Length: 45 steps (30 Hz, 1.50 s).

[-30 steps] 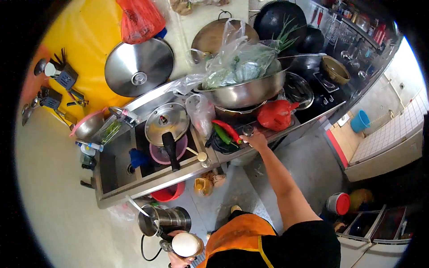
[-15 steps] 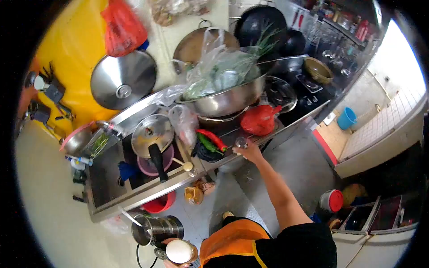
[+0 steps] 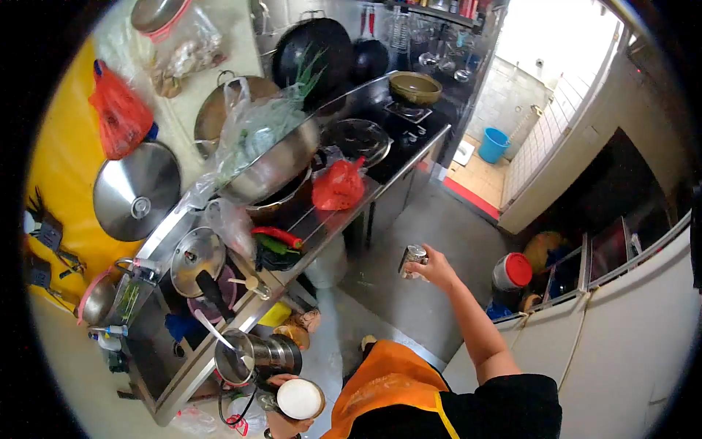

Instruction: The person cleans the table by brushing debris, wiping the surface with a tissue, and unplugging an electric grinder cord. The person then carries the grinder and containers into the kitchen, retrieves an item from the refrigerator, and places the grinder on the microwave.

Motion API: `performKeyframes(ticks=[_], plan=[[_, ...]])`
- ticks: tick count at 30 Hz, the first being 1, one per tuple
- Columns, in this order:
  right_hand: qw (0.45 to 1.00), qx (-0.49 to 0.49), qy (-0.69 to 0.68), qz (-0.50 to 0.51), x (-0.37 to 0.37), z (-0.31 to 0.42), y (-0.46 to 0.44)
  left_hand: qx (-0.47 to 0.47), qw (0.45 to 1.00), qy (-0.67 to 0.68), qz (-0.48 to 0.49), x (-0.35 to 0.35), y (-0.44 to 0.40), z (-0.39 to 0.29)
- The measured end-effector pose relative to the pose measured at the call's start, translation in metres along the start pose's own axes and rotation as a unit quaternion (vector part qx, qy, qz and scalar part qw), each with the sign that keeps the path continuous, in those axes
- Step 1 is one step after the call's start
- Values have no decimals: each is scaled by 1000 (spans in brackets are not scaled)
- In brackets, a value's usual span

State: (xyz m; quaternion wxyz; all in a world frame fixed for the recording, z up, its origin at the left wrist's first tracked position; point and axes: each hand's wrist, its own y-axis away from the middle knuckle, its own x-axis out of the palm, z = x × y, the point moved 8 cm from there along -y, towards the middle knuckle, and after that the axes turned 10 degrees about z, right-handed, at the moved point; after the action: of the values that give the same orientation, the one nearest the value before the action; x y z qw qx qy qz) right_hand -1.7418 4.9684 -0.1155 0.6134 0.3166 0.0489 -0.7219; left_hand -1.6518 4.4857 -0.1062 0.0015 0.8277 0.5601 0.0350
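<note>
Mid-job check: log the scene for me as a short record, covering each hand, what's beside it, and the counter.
Right hand: right hand closed around a small shiny cylindrical jar, over the floor
Left hand: left hand around a round white-topped container; grip on anything else unclear
Beside left hand: cylindrical steel pot, long white-handled utensil in its mouth
Counter edge: long red pepper beside long green pepper, by a black plastic bag
Farther along: knotted red plastic bag
Unclear: jar's contents
</note>
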Motion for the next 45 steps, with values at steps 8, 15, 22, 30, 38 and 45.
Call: performKeyframes(ticks=[8,15,22,30,38,45], plan=[[998,-40,30,-31,-83,-37,8,27,998,-11,60,87,-50,-27],[1000,-20,-3,-5,-206,-96,-29,31,997,-20,66,213,-137,-35],[999,-31,-31,-27,-311,-137,-51,62,991,-8,119,337,-205,-74],[996,-57,-19,-73,-374,-179,-78,104,969,-9,225,431,-322,-77],[991,-41,-40,119,-368,-138,-154,120,953,-13,278,477,-452,-65],[941,-134,-1,309,-313,-71,-204,143,965,-16,217,475,-545,-50]])
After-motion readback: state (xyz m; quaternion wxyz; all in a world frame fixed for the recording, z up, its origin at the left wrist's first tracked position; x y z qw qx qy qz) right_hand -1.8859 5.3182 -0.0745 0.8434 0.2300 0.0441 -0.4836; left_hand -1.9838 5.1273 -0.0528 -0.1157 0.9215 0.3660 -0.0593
